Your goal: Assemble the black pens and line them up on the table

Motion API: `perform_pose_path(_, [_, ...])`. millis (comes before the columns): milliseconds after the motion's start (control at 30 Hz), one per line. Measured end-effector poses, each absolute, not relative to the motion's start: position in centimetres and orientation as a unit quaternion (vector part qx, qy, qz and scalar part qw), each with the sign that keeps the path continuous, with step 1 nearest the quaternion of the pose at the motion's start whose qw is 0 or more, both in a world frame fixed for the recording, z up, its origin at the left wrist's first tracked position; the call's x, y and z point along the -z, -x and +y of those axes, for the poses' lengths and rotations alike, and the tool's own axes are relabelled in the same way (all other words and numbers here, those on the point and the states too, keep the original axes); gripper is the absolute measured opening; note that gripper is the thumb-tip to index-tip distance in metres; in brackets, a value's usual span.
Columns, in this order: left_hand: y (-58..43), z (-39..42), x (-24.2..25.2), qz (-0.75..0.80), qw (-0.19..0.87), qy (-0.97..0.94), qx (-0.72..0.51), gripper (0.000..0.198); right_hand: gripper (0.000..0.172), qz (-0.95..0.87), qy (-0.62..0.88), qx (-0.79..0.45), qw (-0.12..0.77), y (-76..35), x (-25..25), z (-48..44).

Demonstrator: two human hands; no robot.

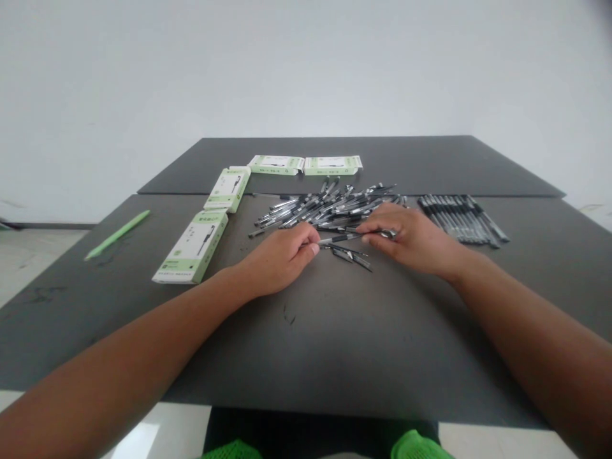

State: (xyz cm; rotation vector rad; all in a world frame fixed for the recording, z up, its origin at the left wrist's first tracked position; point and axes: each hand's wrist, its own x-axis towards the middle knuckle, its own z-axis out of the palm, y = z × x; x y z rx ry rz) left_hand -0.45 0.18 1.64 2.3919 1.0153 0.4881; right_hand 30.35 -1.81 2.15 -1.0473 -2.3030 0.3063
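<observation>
A clear gel pen with a black grip (342, 238) is held level above the table between both hands. My left hand (280, 260) pinches its left end between thumb and fingers. The pen's other end is in the closed fingers of my right hand (414, 239), where a shiny piece shows past the thumb; whether this is a cap I cannot tell. Just behind the hands lies a loose heap of similar pens (329, 205). Several short black caps or pen parts (351, 255) lie below the held pen.
A neat row of pens (459, 220) lies to the right. Flat white-and-green pen boxes (194, 247) line the left, with more boxes (333, 165) at the back. At far left rests a green pen-like stick (118, 234). A seam crosses the dark table (306, 357).
</observation>
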Motion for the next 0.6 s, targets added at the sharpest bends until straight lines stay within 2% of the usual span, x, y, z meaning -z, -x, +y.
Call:
perform_pose_path(133, [0.3,0.0,-1.5,0.368,0.267,-0.872,-0.183,0.02,0.017,-0.822,0.439,-0.18,0.315,-29.8,-1.9,-2.3])
perform_pose_path(233, [0.2,0.0,-1.4,0.365,0.285,-0.867,-0.185,0.02,0.031,-0.794,0.464,-0.211,0.33,-29.6,-1.9,-2.6])
perform_pose_path(333, [0.2,0.0,-1.2,0.368,0.29,-0.864,-0.187,0.019,0.043,-0.791,0.469,-0.171,0.354,-30.0,-2.3,-2.8])
perform_pose_path(500, [0.2,0.0,-1.1,0.366,0.289,-0.865,-0.187,0.02,0.013,-0.758,0.47,-0.061,0.448,-29.8,-3.9,-4.2])
perform_pose_path(567, [0.2,0.0,-1.0,0.367,0.287,-0.865,-0.185,0.021,0.009,-0.756,0.447,-0.105,0.466,-28.1,-4.9,-5.9])
perform_pose_path(600, [0.1,0.0,-1.0,0.368,0.285,-0.865,-0.185,0.021,0.01,-0.761,0.421,-0.172,0.462,-26.8,-5.4,-7.0])
